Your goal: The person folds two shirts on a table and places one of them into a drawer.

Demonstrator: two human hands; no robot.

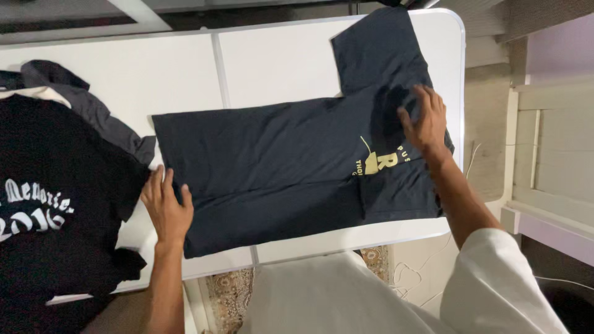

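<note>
We press both hands flat, open | left hand (166, 207) on navy shirt (278, 167) hem | right hand (426, 120) near collar | shirt's long axis runs left-right across desk (272, 62)

The black shirt (55, 210) is cut off by the left edge, and the navy shirt's (278, 167) folded-over side hides part of its print.

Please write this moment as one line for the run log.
left hand: flat on hem of navy T-shirt | right hand: flat near collar | shirt: partly folded on white table | black shirts: piled left
</note>
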